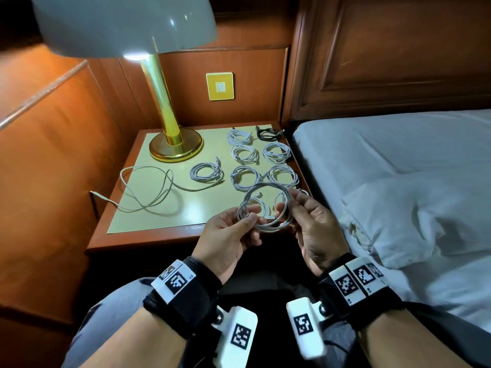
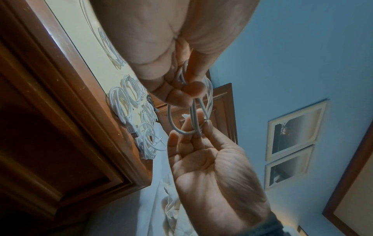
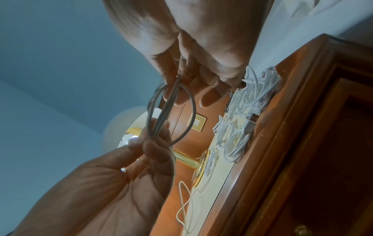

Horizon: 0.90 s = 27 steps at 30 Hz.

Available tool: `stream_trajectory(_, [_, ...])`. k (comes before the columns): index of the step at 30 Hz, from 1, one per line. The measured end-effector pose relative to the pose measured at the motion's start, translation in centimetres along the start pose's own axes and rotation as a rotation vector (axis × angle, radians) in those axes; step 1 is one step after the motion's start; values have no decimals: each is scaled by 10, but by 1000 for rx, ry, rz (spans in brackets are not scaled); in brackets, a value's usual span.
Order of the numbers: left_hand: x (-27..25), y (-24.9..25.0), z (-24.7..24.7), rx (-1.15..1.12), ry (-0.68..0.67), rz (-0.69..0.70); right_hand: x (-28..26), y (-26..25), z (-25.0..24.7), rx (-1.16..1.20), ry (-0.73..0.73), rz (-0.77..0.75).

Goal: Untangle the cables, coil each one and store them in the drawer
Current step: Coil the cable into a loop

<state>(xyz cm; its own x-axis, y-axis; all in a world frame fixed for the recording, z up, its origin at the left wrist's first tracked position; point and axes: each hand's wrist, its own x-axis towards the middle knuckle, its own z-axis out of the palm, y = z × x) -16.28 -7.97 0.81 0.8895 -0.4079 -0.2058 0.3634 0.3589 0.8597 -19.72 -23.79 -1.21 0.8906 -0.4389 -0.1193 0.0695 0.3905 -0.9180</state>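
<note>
Coil is up off the nightstand, pinched on both sides: left hand grips its left edge, right hand the right. Ring lies roughly flat between them. Finished coils sit just beyond; open room's to the left, near the loose cable.

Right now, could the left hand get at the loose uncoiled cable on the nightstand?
Probably not yet: the left hand and right hand both hold the white coil. The loose cable lies unobstructed to the left.
</note>
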Motion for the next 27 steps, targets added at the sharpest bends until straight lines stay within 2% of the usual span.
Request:
stream_trajectory(5, [1,0,-1,5,3,-6,-6,-7,1,74,-26,60])
stream_trajectory(8, [1,0,-1,20,5,8,-5,-8,1,70,-41,39])
stream_trajectory(18, [2,0,0,-3,6,17,0,-2,-2,-179,-63,-3])
stream_trajectory(24, [3,-1,2,-45,34,30,0,-7,-3,-220,-67,79])
stream_trajectory(27, [1,-2,4,-9,0,43,-1,-11,-7,-452,-47,12])
